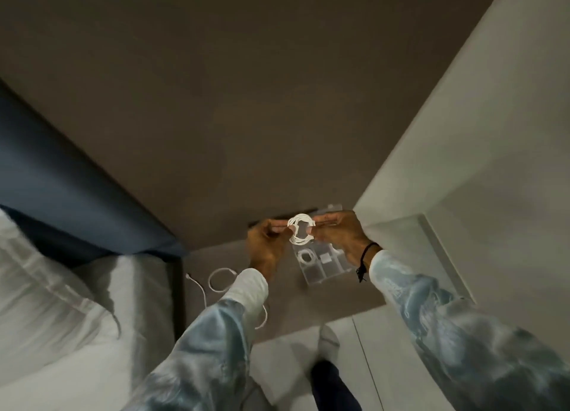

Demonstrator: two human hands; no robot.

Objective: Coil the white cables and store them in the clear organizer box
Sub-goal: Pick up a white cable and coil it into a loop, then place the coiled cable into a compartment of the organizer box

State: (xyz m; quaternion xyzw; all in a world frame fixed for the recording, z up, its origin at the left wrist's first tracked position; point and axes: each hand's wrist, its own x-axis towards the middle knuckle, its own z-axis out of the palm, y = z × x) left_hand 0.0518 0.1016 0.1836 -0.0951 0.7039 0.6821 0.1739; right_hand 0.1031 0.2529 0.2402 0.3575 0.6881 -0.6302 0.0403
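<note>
A coiled white cable (300, 232) hangs in the air between both hands, just above the clear organizer box (320, 274). My left hand (266, 246) pinches the coil's left side and my right hand (337, 232) pinches its right side. The box lies open on the brown table surface; one compartment holds another coiled white cable (306, 257) and one beside it holds a small white square item (324, 259). A loose white cable (216, 282) lies on the table at the left, partly hidden under my left sleeve.
A bed with a blue headboard (61, 179) and white bedding (61, 302) fills the left. A white wall and ledge (447, 241) rise close on the right. The brown wall (246, 102) is behind the table. A foot (328, 339) shows on the floor below.
</note>
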